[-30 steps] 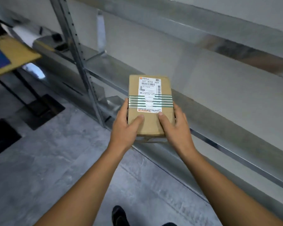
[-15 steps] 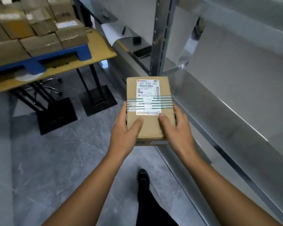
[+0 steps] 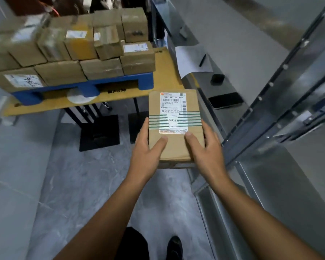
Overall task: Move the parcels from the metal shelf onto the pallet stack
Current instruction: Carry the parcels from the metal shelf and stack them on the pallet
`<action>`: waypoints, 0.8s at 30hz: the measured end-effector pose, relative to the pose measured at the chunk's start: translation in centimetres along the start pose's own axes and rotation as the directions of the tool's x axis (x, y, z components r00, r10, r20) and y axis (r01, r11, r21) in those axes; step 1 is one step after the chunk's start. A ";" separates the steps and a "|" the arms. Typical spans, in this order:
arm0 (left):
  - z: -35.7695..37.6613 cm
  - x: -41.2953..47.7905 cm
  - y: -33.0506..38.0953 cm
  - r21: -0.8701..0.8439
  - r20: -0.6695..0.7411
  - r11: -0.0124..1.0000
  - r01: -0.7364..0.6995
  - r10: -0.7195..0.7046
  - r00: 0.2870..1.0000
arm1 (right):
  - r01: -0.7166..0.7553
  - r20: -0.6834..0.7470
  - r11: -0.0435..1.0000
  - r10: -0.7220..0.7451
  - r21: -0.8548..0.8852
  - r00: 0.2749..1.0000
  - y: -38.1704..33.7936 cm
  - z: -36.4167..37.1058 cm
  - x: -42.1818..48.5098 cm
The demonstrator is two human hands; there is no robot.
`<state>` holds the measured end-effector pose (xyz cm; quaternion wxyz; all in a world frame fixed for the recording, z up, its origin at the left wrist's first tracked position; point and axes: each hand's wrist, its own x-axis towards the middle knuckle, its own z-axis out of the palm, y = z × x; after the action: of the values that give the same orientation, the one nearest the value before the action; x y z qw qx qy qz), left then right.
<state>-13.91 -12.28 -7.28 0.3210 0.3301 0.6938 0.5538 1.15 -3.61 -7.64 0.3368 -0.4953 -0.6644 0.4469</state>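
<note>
Cardboard parcel [image 3: 174, 113] clamped between left grip [image 3: 145, 152] and right grip [image 3: 206, 152], both seemingly curled under its near end.

Even, soft indoor light with faint shadows; glare whitens the parcel's label [image 3: 174, 113]. The stacked boxes [image 3: 51, 44] at upper left are motion-blurred, and wide-angle distortion bends the metal shelf [image 3: 281, 102] uprights.

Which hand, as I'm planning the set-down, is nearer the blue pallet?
Left. The left hand grips the parcel's side facing the blue pallet; the right hand grips the opposite side, farther off.
</note>
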 end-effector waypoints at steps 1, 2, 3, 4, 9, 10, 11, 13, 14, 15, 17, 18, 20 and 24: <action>-0.2 1.6 -0.2 0.000 -0.003 1.000 0.001 -0.001 1.000 | -0.002 0.010 1.000 0.002 -0.001 1.000 0.0 0.7 1.5; -0.3 3.2 -0.4 -0.004 -0.006 1.000 0.007 -0.007 1.000 | -0.005 0.018 1.000 0.005 -0.006 1.000 0.1 1.4 3.0; -0.4 4.8 -0.7 -0.009 -0.012 1.000 0.015 -0.015 1.000 | -0.006 0.022 1.000 0.006 -0.016 1.000 0.2 2.2 4.6; -0.5 6.6 -1.0 -0.015 -0.020 1.000 0.021 -0.022 1.000 | -0.004 0.023 1.000 0.005 -0.024 1.000 0.3 3.0 6.3; -1.6 16.2 -1.6 0.007 -0.021 1.000 0.008 -0.008 1.000 | 0.000 0.007 1.000 0.000 -0.016 1.000 -0.6 7.3 14.8; -2.0 18.4 -1.4 0.005 -0.017 1.000 -0.002 0.002 1.000 | 0.003 0.002 1.000 -0.003 -0.004 1.000 -1.2 8.1 16.6; -2.5 20.4 -1.0 0.002 -0.015 1.000 -0.008 0.008 1.000 | 0.004 0.005 1.000 -0.004 0.006 1.000 -2.0 8.9 18.3; -3.6 24.5 -0.1 -0.004 -0.014 1.000 -0.016 0.016 1.000 | 0.015 0.013 1.000 -0.015 0.014 1.000 -3.8 10.6 21.8; -4.2 26.4 0.5 -0.007 -0.009 1.000 -0.021 0.021 1.000 | 0.020 0.009 1.000 -0.020 0.010 1.000 -4.8 11.3 23.6; -4.9 28.3 1.0 -0.011 -0.002 1.000 -0.028 0.028 1.000 | 0.020 0.001 1.000 -0.020 0.006 1.000 -5.9 12.1 25.4; -6.0 32.2 2.1 -0.007 0.019 0.999 -0.049 0.050 0.999 | 0.018 0.006 0.999 -0.018 0.028 1.000 -7.9 13.6 28.9; -6.5 34.2 2.6 -0.003 0.024 0.998 -0.057 0.057 0.998 | 0.017 0.018 0.998 -0.018 0.057 1.000 -8.7 14.3 30.6; -7.2 37.7 3.6 0.006 0.016 0.998 -0.063 0.062 0.998 | 0.003 0.043 0.995 -0.007 0.101 0.999 -10.3 15.5 33.6; -7.8 43.2 5.0 0.065 -0.012 0.996 -0.054 0.055 0.998 | -0.018 0.086 0.992 0.008 0.126 0.996 -12.1 17.1 39.5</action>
<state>-44.62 19.32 -4.41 0.2900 0.3552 0.7044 0.5418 -29.52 28.48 -2.63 0.3359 -0.4578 -0.6454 0.5109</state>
